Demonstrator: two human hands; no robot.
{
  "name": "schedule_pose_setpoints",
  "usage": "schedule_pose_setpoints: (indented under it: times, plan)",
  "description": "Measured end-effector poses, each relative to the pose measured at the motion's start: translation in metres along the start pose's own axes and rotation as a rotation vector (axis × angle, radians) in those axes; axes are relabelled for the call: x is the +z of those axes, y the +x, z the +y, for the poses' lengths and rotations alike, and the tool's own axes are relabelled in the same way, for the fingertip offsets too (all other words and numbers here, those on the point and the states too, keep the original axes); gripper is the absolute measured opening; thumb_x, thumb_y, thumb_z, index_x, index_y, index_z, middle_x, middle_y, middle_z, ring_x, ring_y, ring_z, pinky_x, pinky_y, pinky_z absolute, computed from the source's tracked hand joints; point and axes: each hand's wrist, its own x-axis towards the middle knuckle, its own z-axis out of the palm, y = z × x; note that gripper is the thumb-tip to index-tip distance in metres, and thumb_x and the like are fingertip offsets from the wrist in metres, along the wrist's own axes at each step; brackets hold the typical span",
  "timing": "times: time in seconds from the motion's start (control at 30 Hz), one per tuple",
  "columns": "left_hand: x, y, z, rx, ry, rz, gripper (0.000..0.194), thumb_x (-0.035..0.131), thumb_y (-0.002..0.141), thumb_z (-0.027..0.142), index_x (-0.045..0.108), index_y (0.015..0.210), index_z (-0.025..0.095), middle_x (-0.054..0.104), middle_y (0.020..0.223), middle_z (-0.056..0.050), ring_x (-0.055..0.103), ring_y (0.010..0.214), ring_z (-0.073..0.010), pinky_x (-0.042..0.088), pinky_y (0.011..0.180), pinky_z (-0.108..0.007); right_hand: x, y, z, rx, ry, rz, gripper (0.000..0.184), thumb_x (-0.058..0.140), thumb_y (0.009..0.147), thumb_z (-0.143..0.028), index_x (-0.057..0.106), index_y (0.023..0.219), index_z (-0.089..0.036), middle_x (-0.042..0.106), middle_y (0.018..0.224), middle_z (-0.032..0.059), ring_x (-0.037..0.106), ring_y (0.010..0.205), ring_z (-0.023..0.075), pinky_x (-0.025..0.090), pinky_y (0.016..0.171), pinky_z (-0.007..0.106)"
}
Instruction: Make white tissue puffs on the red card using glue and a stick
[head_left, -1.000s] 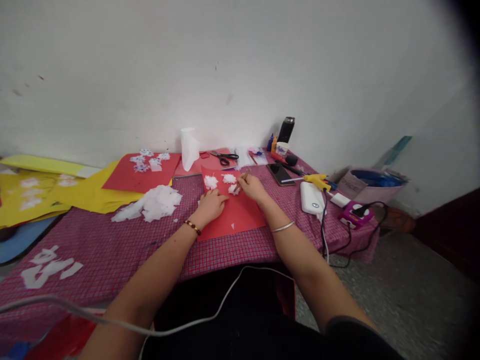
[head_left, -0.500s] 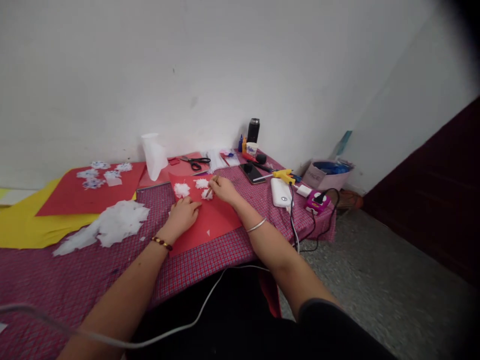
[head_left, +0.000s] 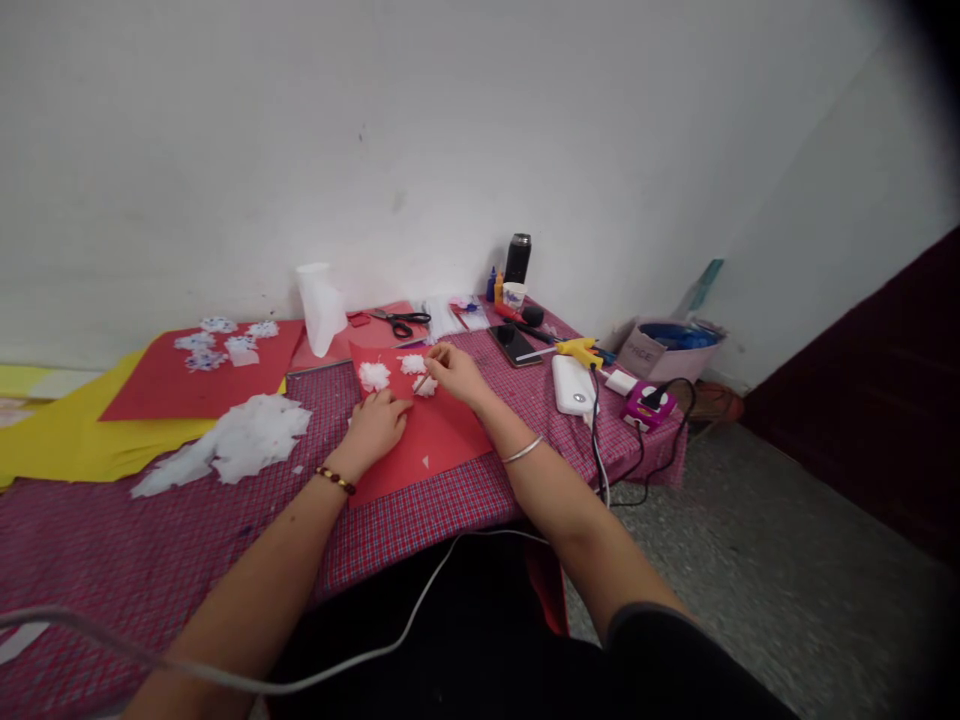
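Note:
A red paper sheet [head_left: 435, 440] lies on the checked tablecloth in front of me. Three white fluffy paper tufts sit at its far end: one on the left [head_left: 373, 375], one in the middle [head_left: 412, 364], one nearer my right hand [head_left: 427, 387]. My left hand [head_left: 379, 420] rests on the sheet, fingers curled, pressing it down just below the left tuft. My right hand [head_left: 457, 372] pinches a thin brown stick [head_left: 429, 372] whose tip touches the nearest tuft.
A heap of white paper shreds [head_left: 244, 435] lies to the left, near red [head_left: 202, 375] and yellow sheets [head_left: 67, 440]. Scissors [head_left: 401, 321], a phone [head_left: 514, 344], a yellow glue gun [head_left: 581, 349], a white power bank [head_left: 571, 384], a flask [head_left: 517, 258] and a socket with cables [head_left: 649, 408] stand at the right edge.
My view swung right and then slightly back left. Both hands stay on the red sheet, the right one still working the stick at the tufts.

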Motion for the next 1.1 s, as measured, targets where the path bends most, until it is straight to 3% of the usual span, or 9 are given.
schedule_pose_setpoints:
  times: [0.23, 0.5, 0.63, 0.77, 0.9, 1.1]
  plan:
    - [-0.001, -0.001, 0.001, -0.005, -0.004, 0.005, 0.04, 0.043, 0.097, 0.026, 0.066, 0.13, 0.024, 0.061, 0.123, -0.013, 0.056, 0.118, -0.0303, 0.049, 0.093, -0.044, 0.004, 0.0, 0.001, -0.057, 0.047, -0.013, 0.009, 0.054, 0.092, -0.023, 0.058, 0.084, -0.02, 0.064, 0.071, -0.001, 0.062, 0.07, 0.0152, 0.045, 0.069, 0.025]
    - [-0.002, -0.002, 0.002, -0.001, -0.015, 0.021, 0.039, 0.042, 0.098, 0.026, 0.067, 0.128, 0.024, 0.061, 0.121, -0.013, 0.056, 0.117, -0.0304, 0.049, 0.093, -0.044, -0.002, -0.003, -0.003, -0.097, 0.064, 0.116, 0.022, 0.042, 0.1, -0.038, 0.055, 0.091, -0.021, 0.061, 0.07, -0.0009, 0.06, 0.068, 0.0163, 0.044, 0.066, 0.025]
    - [-0.001, -0.003, 0.002, 0.007, -0.024, 0.023, 0.039, 0.042, 0.098, 0.026, 0.067, 0.128, 0.023, 0.061, 0.121, -0.013, 0.056, 0.117, -0.0303, 0.049, 0.094, -0.045, -0.005, -0.005, -0.01, -0.101, 0.038, 0.118, 0.023, 0.044, 0.099, -0.039, 0.053, 0.086, -0.022, 0.057, 0.067, -0.0018, 0.057, 0.065, 0.0159, 0.041, 0.064, 0.025]
    - [-0.001, -0.004, 0.002, 0.004, -0.022, 0.022, 0.04, 0.042, 0.098, 0.026, 0.067, 0.129, 0.022, 0.061, 0.121, -0.014, 0.056, 0.116, -0.0308, 0.049, 0.094, -0.046, -0.005, -0.006, -0.012, -0.091, 0.003, 0.077, 0.022, 0.045, 0.098, -0.036, 0.053, 0.084, -0.021, 0.056, 0.068, -0.0017, 0.055, 0.066, 0.0155, 0.039, 0.065, 0.025]
    - [-0.002, -0.004, 0.003, 0.003, -0.016, 0.017, 0.039, 0.041, 0.098, 0.025, 0.067, 0.128, 0.023, 0.062, 0.12, -0.013, 0.056, 0.116, -0.0295, 0.047, 0.096, -0.045, -0.004, -0.006, -0.011, -0.067, -0.041, -0.052, 0.019, 0.054, 0.094, -0.03, 0.053, 0.078, -0.021, 0.056, 0.063, -0.0023, 0.053, 0.062, 0.0155, 0.036, 0.063, 0.025]
    - [-0.004, -0.005, 0.004, -0.01, -0.022, 0.01, 0.039, 0.043, 0.098, 0.026, 0.067, 0.129, 0.024, 0.061, 0.122, -0.013, 0.056, 0.116, -0.0281, 0.046, 0.097, -0.043, -0.005, -0.006, -0.011, -0.044, -0.081, -0.187, 0.017, 0.046, 0.099, -0.026, 0.058, 0.088, -0.019, 0.06, 0.061, -0.0012, 0.056, 0.061, 0.0167, 0.038, 0.064, 0.025]
